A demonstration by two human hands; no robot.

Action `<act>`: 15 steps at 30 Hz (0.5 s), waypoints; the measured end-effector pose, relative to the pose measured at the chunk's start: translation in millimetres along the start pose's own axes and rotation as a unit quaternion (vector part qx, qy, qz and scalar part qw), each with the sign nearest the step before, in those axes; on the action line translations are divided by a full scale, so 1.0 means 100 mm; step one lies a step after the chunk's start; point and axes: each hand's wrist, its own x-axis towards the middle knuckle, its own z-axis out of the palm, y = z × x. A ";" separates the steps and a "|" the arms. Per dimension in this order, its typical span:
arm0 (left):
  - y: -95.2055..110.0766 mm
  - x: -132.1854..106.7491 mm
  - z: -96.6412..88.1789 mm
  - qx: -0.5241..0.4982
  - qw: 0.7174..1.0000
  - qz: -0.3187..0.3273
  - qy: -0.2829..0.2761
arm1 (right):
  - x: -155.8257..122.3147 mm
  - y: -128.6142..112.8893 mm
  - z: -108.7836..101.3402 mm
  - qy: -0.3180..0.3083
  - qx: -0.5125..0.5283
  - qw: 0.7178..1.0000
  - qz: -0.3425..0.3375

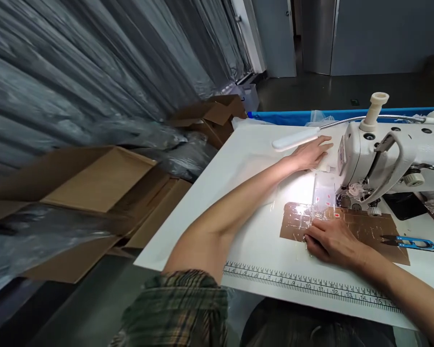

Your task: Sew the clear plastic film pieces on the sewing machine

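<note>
My left hand (pixel 313 153) reaches far across the white table (pixel 246 193), fingers stretched flat on pale fabric beside the head of the white sewing machine (pixel 383 154). My right hand (pixel 332 241) lies near the table's front edge. Its fingers press down on a clear plastic sheet (pixel 311 217) over a brown patch (pixel 369 229) on the table. The clear sheet runs up toward the needle area (pixel 342 200), where small red marks show. Neither hand grips anything.
Blue thread snips (pixel 410 242) lie right of my right hand. A printed ruler (pixel 311 284) runs along the table's front edge. A gooseneck lamp (pixel 296 139) hangs over the work. Open cardboard boxes (pixel 94 183) and grey plastic-wrapped rolls (pixel 94 62) fill the left.
</note>
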 end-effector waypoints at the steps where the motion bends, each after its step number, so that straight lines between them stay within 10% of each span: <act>1: 0.04 -0.03 -0.02 0.000 1.000 -0.006 0.007 | 0.00 0.00 0.00 -0.002 0.003 1.000 0.001; 7: 0.30 -0.26 -0.03 -0.032 0.992 0.003 -0.118 | 0.00 0.01 0.01 -0.033 0.025 0.999 0.027; 15: 0.25 -0.04 0.30 -0.002 0.989 0.127 -0.082 | 0.02 -0.08 -0.27 -0.113 0.052 0.990 0.060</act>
